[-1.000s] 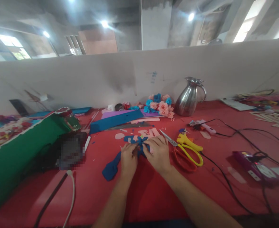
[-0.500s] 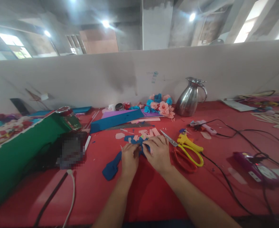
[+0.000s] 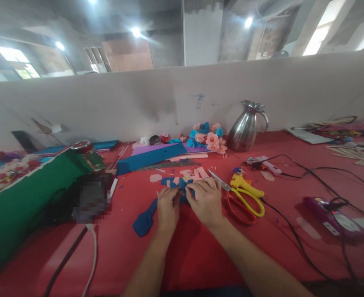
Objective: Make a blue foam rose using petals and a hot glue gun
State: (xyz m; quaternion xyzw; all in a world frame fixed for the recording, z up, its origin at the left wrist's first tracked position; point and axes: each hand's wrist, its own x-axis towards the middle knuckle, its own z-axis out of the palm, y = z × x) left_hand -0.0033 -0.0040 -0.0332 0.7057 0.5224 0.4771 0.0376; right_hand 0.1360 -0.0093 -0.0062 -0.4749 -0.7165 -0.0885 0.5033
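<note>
My left hand and my right hand rest side by side on the red table, fingers curled and pinched on a dark blue foam strip. The strip trails down and to the left from under my left hand. Its upper part is bunched between my fingertips. Pink foam cut-outs lie just beyond my hands. Yellow-handled scissors lie right of my right hand, over a red-handled pair.
A steel jug and paper flowers stand by the white partition. Blue and purple foam sheets lie behind. A green roll is at left. A glue gun, cables and a purple device are at right.
Almost nothing differs. My hands stay pinched on the blue foam strip; the fingers shift only slightly.
</note>
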